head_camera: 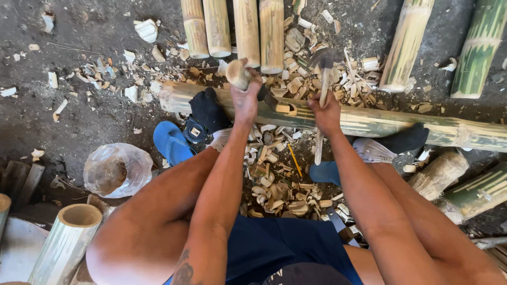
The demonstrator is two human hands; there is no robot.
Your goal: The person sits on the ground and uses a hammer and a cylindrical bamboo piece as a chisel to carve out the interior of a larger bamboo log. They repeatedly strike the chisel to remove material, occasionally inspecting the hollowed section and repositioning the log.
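Left hand (246, 100): fingers clenched around a short chisel (268, 97), its blade set against the long bamboo pole (369, 121).

Right hand (327, 112): fingers clenched around the wooden handle of a hammer (324, 66), head raised just beyond the pole.

Bamboo pole: lies crosswise on the ground in front of the seated person, pinned under both feet in dark socks (208, 108).

Around it: bamboo chips (274, 184), four cut poles (232, 29) beyond, blue sandals (171, 141), a clear plastic bag (117, 169).
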